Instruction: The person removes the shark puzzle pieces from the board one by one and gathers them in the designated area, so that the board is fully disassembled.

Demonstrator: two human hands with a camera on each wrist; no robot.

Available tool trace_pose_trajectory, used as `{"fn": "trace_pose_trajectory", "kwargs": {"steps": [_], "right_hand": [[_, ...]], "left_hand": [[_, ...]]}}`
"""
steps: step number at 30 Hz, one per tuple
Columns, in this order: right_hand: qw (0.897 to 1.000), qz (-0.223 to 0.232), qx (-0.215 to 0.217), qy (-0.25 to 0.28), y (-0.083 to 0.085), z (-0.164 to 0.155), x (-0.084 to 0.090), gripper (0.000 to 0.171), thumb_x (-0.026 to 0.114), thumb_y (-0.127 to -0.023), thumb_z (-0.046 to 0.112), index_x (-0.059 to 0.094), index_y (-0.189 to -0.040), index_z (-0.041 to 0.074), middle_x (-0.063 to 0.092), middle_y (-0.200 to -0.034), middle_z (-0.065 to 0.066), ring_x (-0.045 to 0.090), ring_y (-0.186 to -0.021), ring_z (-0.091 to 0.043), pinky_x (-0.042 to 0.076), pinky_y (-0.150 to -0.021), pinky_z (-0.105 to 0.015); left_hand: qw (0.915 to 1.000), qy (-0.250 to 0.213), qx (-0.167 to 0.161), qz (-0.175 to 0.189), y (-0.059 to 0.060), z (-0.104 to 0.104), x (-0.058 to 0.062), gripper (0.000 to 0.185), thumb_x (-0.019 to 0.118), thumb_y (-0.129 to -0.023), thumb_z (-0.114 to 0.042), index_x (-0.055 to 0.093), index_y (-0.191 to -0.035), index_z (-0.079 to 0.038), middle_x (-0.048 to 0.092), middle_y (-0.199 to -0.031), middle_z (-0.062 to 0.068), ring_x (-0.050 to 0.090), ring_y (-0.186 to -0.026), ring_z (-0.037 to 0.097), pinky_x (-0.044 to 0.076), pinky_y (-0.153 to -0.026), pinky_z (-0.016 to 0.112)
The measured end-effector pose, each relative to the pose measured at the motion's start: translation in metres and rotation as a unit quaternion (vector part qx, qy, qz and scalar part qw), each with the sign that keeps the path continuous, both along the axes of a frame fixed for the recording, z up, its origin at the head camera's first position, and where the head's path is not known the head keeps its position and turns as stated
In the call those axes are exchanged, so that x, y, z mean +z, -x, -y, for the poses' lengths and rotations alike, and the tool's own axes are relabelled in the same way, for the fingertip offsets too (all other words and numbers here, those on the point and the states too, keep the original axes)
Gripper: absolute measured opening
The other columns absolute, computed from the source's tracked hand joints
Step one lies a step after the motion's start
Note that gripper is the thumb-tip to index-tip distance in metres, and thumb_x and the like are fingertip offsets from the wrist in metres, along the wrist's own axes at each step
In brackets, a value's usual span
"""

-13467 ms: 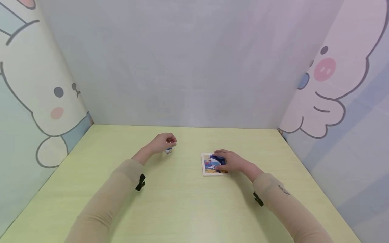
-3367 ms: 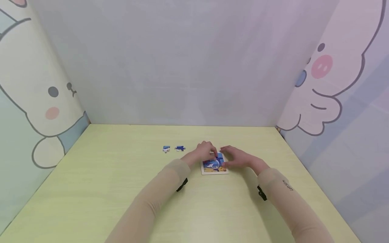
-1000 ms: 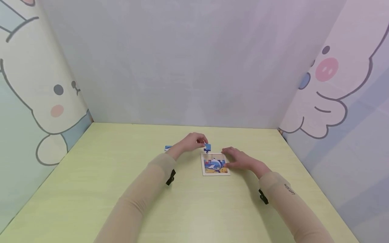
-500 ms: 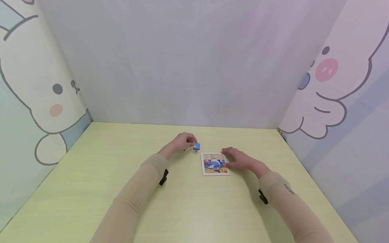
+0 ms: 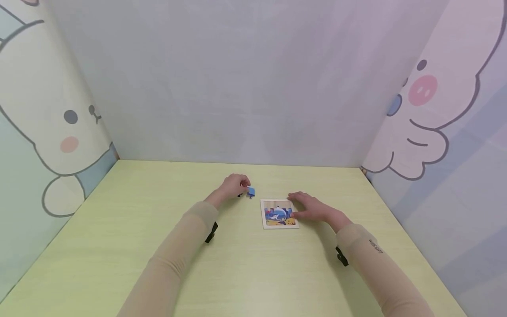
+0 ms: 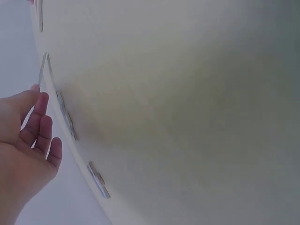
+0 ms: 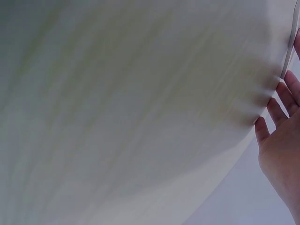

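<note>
My left hand (image 5: 232, 186) pinches a blue puzzle piece (image 5: 251, 192) between thumb and forefinger, at the back of the table left of the puzzle board. In the left wrist view this piece (image 6: 43, 70) is tilted, its far edge close to the tabletop. Two other pieces lie flat by that hand: one puzzle piece (image 6: 66, 115) under the fingers, another piece (image 6: 98, 179) nearer the wrist. The white-framed puzzle board (image 5: 273, 227) shows a dolphin picture, with bare wood along its top row. My right hand (image 5: 310, 207) rests along the board's right side, thumb on its edge, fingers spread near the upper corner.
The light yellow-green table (image 5: 253, 268) runs back to a plain grey wall (image 5: 245, 88). Side panels with a cartoon rabbit (image 5: 47, 110) and a cartoon pig (image 5: 428, 97) close off left and right.
Over the last second my left hand has moved left with the blue piece, from above the board's top edge to beside the loose pieces, and lowered it. The right hand has stayed on the board.
</note>
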State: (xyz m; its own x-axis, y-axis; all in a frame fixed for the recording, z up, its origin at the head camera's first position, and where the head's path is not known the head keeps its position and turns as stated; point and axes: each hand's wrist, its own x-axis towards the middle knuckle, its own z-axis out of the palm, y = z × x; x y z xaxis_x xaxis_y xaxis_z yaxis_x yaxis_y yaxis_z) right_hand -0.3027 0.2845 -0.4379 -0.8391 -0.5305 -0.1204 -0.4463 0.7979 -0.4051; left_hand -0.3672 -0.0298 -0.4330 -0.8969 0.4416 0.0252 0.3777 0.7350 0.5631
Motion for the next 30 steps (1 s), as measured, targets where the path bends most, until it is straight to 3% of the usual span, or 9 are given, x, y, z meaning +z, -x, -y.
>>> {"fn": "trace_pose_trajectory", "kwargs": {"steps": [6,15,18,24,30], "right_hand": [[1.0,0.001,-0.005,-0.005,0.001,0.001,-0.001,0.069,0.064,-0.086,0.046,0.04,-0.142,0.014,0.033,-0.151,-0.011,0.026,-0.139,-0.034,0.021,-0.111,-0.053],[1.0,0.004,-0.008,-0.005,0.001,0.001,-0.001,0.069,0.065,-0.086,0.045,0.04,-0.142,0.014,0.033,-0.151,-0.01,0.027,-0.139,-0.034,0.021,-0.111,-0.053],[1.0,0.007,-0.009,-0.006,0.001,0.002,-0.001,0.069,0.065,-0.086,0.045,0.039,-0.142,0.014,0.032,-0.151,-0.01,0.026,-0.14,-0.034,0.02,-0.111,-0.053],[1.0,0.009,-0.009,-0.007,0.0,0.002,0.0,0.069,0.065,-0.086,0.043,0.039,-0.143,0.013,0.031,-0.151,-0.011,0.025,-0.14,-0.034,0.02,-0.111,-0.053],[1.0,0.009,-0.008,-0.004,0.0,0.004,0.0,0.068,0.064,-0.087,0.043,0.039,-0.143,0.013,0.032,-0.151,-0.011,0.025,-0.14,-0.035,0.02,-0.111,-0.054]], "left_hand": [[0.9997,0.016,0.011,-0.016,-0.005,-0.005,0.004,0.015,0.067,-0.087,-0.013,0.067,-0.101,-0.011,0.066,-0.1,0.002,0.057,-0.096,0.02,0.038,-0.095,0.045],[0.9982,0.034,-0.033,-0.037,-0.027,-0.022,0.012,0.02,0.07,-0.085,-0.021,0.068,-0.104,-0.013,0.068,-0.105,0.001,0.053,-0.106,0.025,0.035,-0.093,0.051],[0.9979,0.029,-0.042,-0.04,-0.037,-0.026,0.011,0.022,0.071,-0.085,-0.022,0.069,-0.105,-0.013,0.067,-0.106,0.001,0.05,-0.106,0.026,0.035,-0.092,0.051],[0.999,0.019,-0.031,-0.024,-0.054,-0.037,0.005,0.026,0.073,-0.083,-0.026,0.069,-0.107,-0.017,0.065,-0.109,-0.002,0.047,-0.108,0.024,0.032,-0.096,0.049],[0.9978,0.032,-0.048,-0.034,-0.065,-0.042,-0.002,0.021,0.077,-0.078,-0.029,0.071,-0.097,-0.021,0.063,-0.109,-0.001,0.047,-0.108,0.024,0.033,-0.096,0.05]]}}
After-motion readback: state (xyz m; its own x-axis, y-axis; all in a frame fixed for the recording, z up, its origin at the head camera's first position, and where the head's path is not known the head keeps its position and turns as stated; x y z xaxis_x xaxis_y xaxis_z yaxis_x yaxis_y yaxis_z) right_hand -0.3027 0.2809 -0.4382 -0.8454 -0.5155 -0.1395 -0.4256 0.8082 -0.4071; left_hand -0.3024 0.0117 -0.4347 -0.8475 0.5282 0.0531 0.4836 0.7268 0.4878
